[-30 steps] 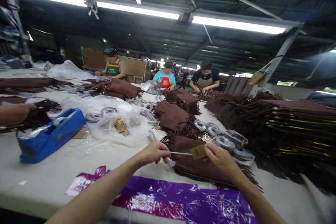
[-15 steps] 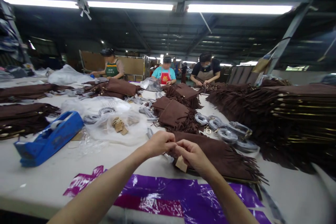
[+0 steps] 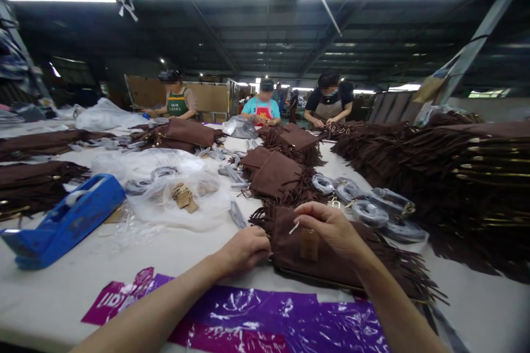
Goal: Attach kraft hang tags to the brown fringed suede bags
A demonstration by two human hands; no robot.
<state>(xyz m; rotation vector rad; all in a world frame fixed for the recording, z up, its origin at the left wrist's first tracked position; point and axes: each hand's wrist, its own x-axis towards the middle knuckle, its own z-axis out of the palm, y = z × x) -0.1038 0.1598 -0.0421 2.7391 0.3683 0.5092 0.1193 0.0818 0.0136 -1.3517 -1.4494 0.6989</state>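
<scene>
A dark brown fringed bag [image 3: 348, 256] lies flat in front of me, its gold zipper edge towards me. My right hand [image 3: 331, 229] is over it, thumb and fingers pinched on a thin white strip [image 3: 294, 228], perhaps the end of a tag cord. Just below those fingers, a kraft hang tag [image 3: 309, 244] rests against the bag. My left hand [image 3: 246, 248] is low at the bag's left end, fingers curled in. Whatever it grips there is hidden.
Purple plastic packaging [image 3: 265, 309] lies along the near table edge. A blue tape dispenser [image 3: 70, 220] stands left, beside a clear bag with more tags [image 3: 185, 198]. Wrapped coiled straps [image 3: 368, 212] and tall bag stacks [image 3: 476, 187] are right. Several co-workers stand across the table.
My hands, close together before, have parted. The left went down and left to the bag's end; the right moved right and slightly up. The tag now shows against the bag's front.
</scene>
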